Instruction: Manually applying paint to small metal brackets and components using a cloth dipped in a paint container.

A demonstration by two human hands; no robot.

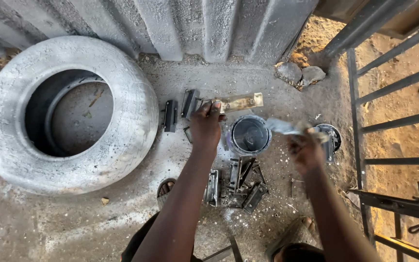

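Two bare hands over dusty concrete. Left hand (205, 123) grips a flat, paint-streaked metal strip (238, 102) by one end, above an open round can (249, 135). Right hand (305, 151) is motion-blurred, closed on something pale, maybe a rag or brush (287, 127); can't tell. Dark metal brackets (236, 187) lie piled below the can, partly hidden by the forearms. Grey dust-coated tyre (69, 114) at left.

Bare forearms, no sleeves — sandals (166, 188) on both feet, dark shorts.

Dusty concrete floor (35, 218), corrugated wall (195, 24)
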